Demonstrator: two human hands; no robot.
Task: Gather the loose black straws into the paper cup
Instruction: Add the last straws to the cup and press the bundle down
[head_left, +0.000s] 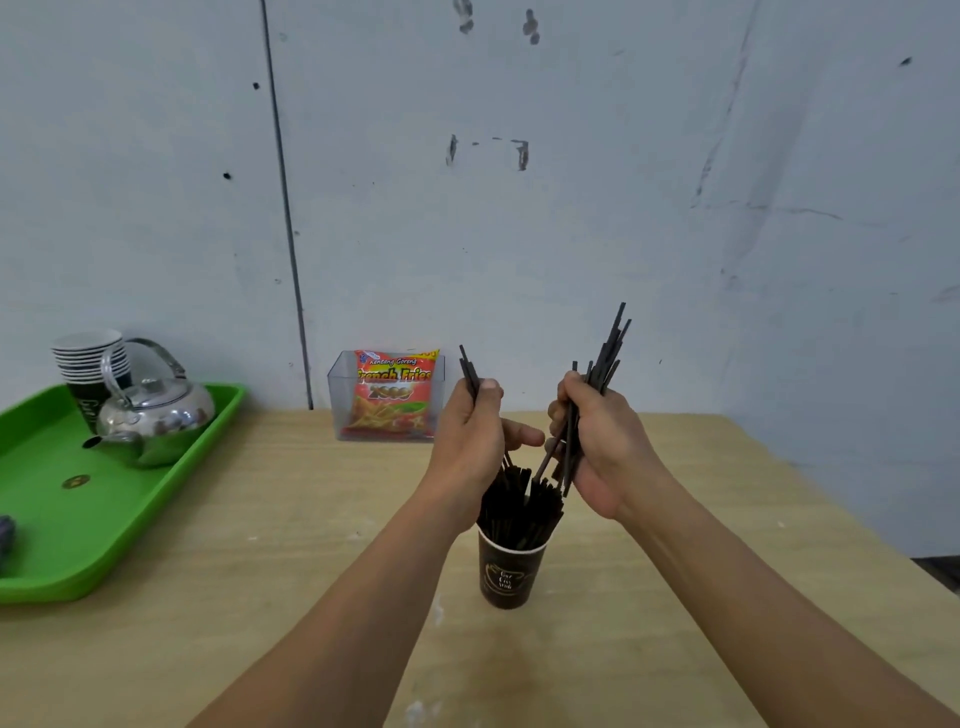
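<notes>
A dark paper cup (511, 574) stands on the wooden table (260, 597), packed with several black straws (522, 506) that fan out above its rim. My left hand (475, 441) hovers just above and left of the cup and pinches a few black straws (469, 371) that stick up past the thumb. My right hand (602, 447) is above and right of the cup, gripping a bigger bundle of black straws (608, 353); their tops splay upward and their lower ends point down toward the cup.
A green tray (78, 519) at the left holds a steel kettle (156, 415) and a stack of paper cups (91, 358). A clear box with a French fries snack bag (392, 397) stands against the wall behind the cup. The table's edge runs down the right.
</notes>
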